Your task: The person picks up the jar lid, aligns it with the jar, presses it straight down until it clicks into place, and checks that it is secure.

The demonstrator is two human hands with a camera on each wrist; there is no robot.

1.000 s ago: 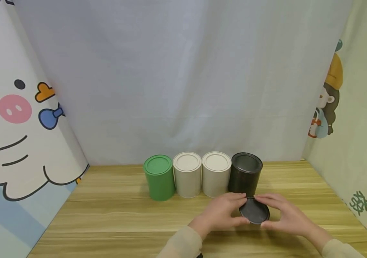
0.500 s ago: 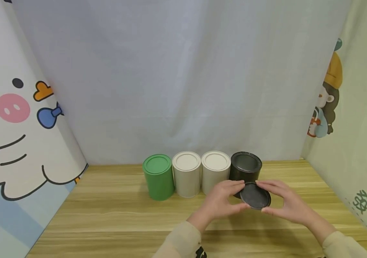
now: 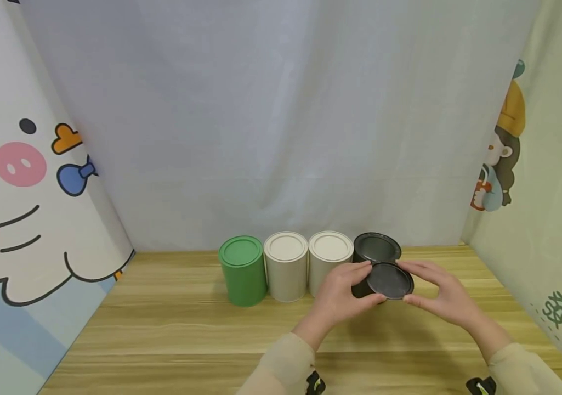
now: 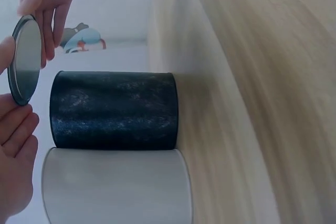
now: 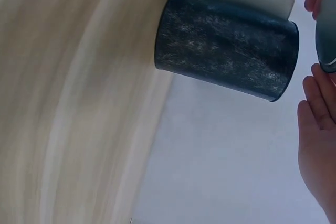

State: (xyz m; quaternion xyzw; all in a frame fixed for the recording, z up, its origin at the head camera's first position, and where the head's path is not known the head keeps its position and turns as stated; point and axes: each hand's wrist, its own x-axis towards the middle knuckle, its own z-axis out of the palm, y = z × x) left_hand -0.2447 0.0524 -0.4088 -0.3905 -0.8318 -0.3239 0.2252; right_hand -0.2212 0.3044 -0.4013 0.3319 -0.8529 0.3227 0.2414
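Observation:
A round black lid [image 3: 390,281] is held up between my two hands, tilted a little toward me. My left hand [image 3: 341,291] grips its left edge, thumb at the near side and fingers at the far side. On the opposite edge my right hand [image 3: 444,292] holds it the same way. Just behind stands a black can [image 3: 359,285], partly covered by the lid in the head view. The left wrist view shows the lid [image 4: 27,60] clear of the table, above the level of the scuffed black can's rim [image 4: 115,109].
Left of the black can stand two white cans [image 3: 287,274] and a green can [image 3: 246,282], all in one row with tops on. They stand on a wood-grain table [image 3: 172,329]. A pale curtain [image 3: 261,137] hangs behind, with printed cloths [image 3: 547,192] at the sides.
Both hands have raised the black lid from near the tabletop, up and away from me toward the black can's top. The cans have stayed in place.

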